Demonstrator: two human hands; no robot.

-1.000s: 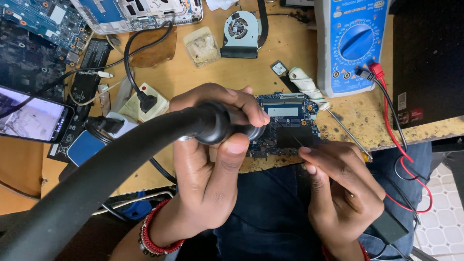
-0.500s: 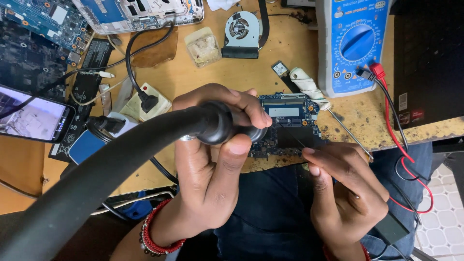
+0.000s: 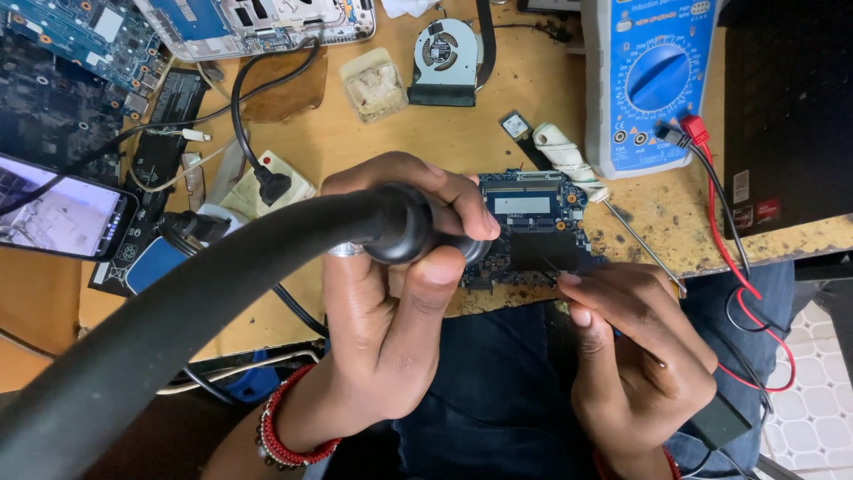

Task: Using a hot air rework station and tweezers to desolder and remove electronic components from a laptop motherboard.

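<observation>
My left hand (image 3: 391,293) grips the black handle of a hot-air tool (image 3: 418,227) whose thick black hose (image 3: 160,347) runs off to the lower left. Its tip points at a small blue circuit board (image 3: 533,222) lying at the wooden table's front edge. My right hand (image 3: 631,356) pinches thin tweezers (image 3: 553,267), their points touching the board's lower right part. A red bead bracelet sits on my left wrist.
A blue multimeter (image 3: 653,80) with red and black leads stands at the back right. A cooling fan (image 3: 444,58), a phone (image 3: 58,218), a plug in a white socket (image 3: 267,182), larger circuit boards (image 3: 71,53) and a black laptop (image 3: 791,107) surround the work spot.
Both hands stay nearly still. The right hand's tweezers have shifted very slightly on the board.
</observation>
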